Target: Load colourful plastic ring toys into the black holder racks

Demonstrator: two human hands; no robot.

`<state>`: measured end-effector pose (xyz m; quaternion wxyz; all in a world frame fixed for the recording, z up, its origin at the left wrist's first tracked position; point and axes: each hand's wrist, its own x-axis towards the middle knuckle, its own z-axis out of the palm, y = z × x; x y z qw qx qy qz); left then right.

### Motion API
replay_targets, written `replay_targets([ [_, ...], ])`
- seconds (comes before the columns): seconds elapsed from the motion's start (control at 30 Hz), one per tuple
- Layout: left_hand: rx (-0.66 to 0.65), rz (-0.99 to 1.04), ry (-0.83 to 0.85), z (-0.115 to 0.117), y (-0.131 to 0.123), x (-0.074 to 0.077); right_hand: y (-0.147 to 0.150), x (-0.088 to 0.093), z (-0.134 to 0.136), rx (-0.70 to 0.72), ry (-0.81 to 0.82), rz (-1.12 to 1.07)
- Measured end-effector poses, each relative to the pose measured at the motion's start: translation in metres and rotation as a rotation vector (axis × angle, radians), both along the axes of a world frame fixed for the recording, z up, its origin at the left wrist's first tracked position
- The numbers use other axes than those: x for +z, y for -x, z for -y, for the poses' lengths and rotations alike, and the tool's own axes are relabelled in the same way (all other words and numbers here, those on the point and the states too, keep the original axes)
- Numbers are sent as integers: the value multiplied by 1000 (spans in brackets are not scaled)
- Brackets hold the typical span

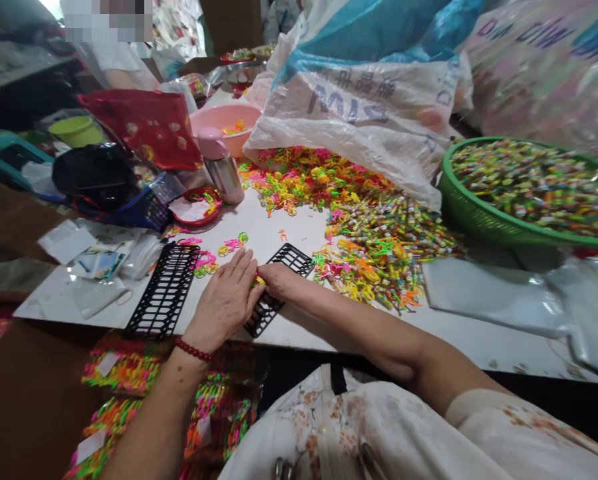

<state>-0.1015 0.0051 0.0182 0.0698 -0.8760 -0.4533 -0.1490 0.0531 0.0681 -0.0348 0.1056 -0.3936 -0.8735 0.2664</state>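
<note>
My left hand (231, 287), with a red bead bracelet (193, 349) at the wrist, lies flat with its fingers stretched out. My right hand (279, 280) is closed beside it, its fingertips partly hidden. Between the hands shows a small yellow plastic piece (260, 281), which my right fingers seem to pinch. Both hands are over a black plastic grid frame (295, 256) lying at a slant on the table. Left of them is a stack of black grid frames (166, 290). Small pink, yellow and green plastic pieces (206, 262) lie just beyond my left hand.
A large heap of colourful plastic pieces (373, 250) spills from a white woven sack (359, 100). A green basket (479, 220) of small pieces stands at right, near clear plastic bags (493, 293). Beyond are a flask (221, 167) and red plate (209, 217). A person (116, 60) is at far left.
</note>
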Motion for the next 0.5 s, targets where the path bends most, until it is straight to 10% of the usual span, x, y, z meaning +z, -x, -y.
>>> replay_targets([
  [0.17,19,-14,-37,-1,1,-5,-57,14,34,-105,-207,-115],
  [0.33,49,-44,8,1,-6,5,-141,33,58,-399,-424,286],
  [0.5,34,-87,36,2,-21,12,-152,50,38,-442,-330,457],
])
